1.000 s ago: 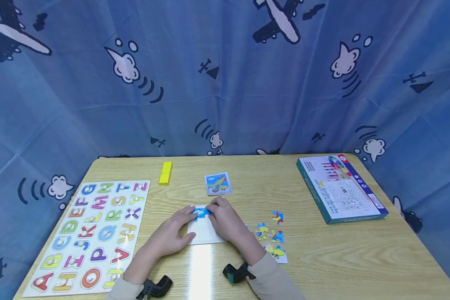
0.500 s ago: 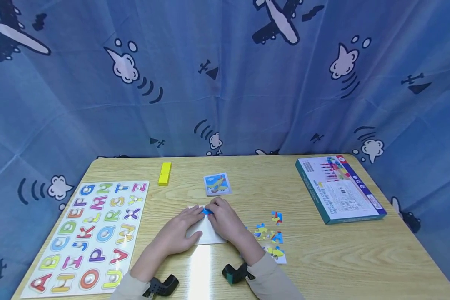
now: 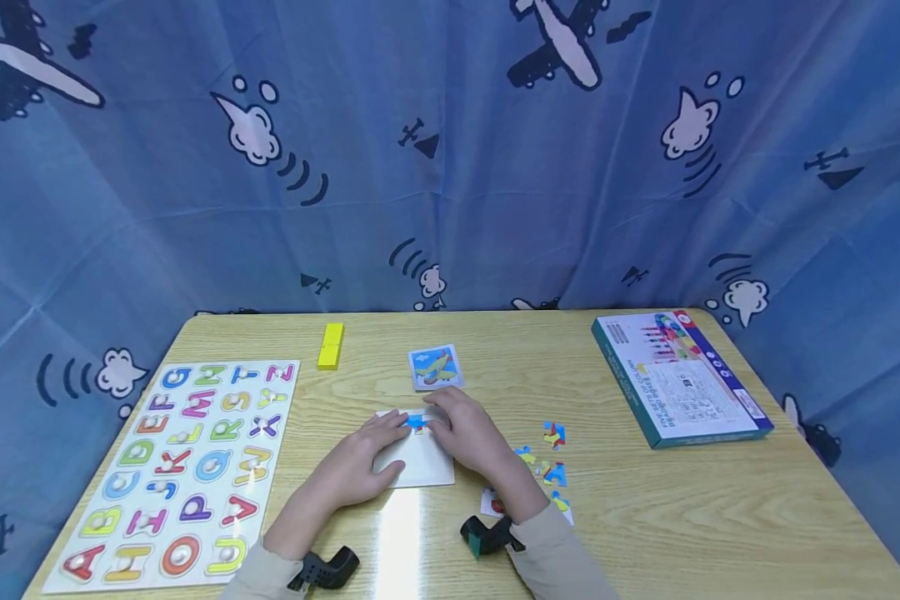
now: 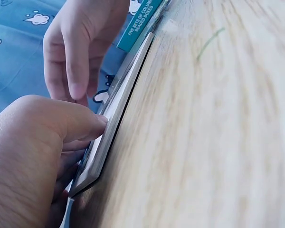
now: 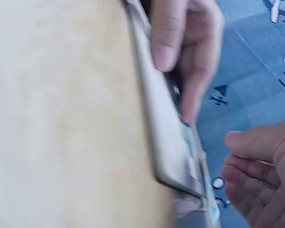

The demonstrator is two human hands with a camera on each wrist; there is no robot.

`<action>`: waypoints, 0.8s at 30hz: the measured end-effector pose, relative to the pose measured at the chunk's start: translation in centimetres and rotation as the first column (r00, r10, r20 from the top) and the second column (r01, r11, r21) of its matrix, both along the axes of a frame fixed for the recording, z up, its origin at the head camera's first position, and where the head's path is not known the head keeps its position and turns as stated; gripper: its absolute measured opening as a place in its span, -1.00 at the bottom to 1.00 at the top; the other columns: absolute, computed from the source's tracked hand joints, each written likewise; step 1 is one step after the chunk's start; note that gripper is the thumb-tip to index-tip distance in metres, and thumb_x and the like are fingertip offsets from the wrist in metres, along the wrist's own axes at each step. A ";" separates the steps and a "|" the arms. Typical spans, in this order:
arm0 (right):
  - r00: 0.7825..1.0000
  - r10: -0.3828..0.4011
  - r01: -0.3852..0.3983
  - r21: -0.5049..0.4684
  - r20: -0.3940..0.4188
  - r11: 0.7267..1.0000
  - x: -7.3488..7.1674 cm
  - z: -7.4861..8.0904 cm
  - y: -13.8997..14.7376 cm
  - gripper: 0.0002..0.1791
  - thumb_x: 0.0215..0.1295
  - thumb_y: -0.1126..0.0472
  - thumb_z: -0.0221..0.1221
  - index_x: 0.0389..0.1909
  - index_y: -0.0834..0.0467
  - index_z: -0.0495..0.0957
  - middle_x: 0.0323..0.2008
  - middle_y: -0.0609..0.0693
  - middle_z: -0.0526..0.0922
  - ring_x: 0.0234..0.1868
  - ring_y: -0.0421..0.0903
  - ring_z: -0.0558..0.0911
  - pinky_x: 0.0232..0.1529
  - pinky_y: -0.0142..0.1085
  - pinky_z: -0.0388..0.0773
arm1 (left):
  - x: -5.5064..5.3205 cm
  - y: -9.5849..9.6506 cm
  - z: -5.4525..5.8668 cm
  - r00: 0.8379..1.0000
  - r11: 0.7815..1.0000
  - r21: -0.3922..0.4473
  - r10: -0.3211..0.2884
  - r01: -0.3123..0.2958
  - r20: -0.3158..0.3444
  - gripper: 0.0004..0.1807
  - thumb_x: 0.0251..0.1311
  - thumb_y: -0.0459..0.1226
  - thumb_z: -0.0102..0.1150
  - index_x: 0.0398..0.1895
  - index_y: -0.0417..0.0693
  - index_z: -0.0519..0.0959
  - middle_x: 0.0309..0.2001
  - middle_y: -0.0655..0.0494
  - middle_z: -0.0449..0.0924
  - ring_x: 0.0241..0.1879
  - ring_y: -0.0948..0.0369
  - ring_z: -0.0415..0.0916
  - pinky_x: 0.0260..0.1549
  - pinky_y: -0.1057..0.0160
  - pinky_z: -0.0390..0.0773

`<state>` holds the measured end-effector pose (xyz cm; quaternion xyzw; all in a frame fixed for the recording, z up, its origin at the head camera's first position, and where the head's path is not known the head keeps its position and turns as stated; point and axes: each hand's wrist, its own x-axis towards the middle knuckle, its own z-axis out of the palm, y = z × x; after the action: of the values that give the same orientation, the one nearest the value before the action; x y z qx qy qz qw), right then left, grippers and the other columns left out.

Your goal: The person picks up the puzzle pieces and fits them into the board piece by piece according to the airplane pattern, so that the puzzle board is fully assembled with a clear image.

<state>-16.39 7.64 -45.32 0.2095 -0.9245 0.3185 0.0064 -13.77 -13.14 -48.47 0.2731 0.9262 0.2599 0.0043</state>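
Note:
A white square puzzle board (image 3: 420, 463) lies before me, with blue puzzle pieces (image 3: 417, 419) along its far edge. My left hand (image 3: 354, 463) rests on the board's left side, its fingertips over the pieces and partly hiding them. In the left wrist view, the left thumb (image 4: 88, 118) touches the near edge of the board. My right hand (image 3: 471, 429) is at the board's far right corner, fingers loosely bent. The right wrist view shows that hand (image 5: 261, 171) apart from the board, with nothing between thumb and fingers.
Loose puzzle pieces (image 3: 555, 473) lie to the right, partly behind the right forearm. A small airplane picture card (image 3: 437, 367) sits beyond the board. Around them are an alphabet board (image 3: 183, 475), a yellow block (image 3: 331, 347) and a flat box (image 3: 682, 379).
My left hand has slid rightward over the pieces. The right hand, earlier pinching at a blue piece, has come off it and shifted right, exposing more of the pieces.

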 end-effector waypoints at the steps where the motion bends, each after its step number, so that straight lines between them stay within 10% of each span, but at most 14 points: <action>1: 1.000 -0.003 0.003 -0.007 0.002 1.000 -0.1 0.2 0.3 -0.64 0.26 0.25 0.19 0.08 0.17 0.54 0.09 0.04 0.56 0.16 0.00 0.54 0.15 -0.13 0.55 | 0.0 0.0 0.0 1.000 1.000 0.003 -0.001 0.001 0.003 -0.48 0.19 -0.12 0.17 0.22 -0.06 0.49 0.35 0.12 0.33 0.39 0.15 0.19 0.39 0.10 0.20; 24: 0.989 -0.089 0.102 -0.103 0.121 0.989 0.9 1.6 11.6 -0.49 0.27 0.19 0.20 0.23 0.22 0.42 0.16 0.16 0.51 0.15 0.18 0.52 0.12 0.04 0.54 | 0.2 -0.1 -0.2 1.000 0.999 0.032 0.004 -0.004 0.006 -0.48 0.17 -0.14 0.18 0.23 -0.04 0.48 0.36 0.12 0.31 0.40 0.12 0.18 0.39 0.07 0.20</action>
<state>-15.51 19.22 -43.73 0.1454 -0.9135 0.3793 -0.0205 -13.60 -13.24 -48.63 0.2704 0.9225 0.2754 0.0023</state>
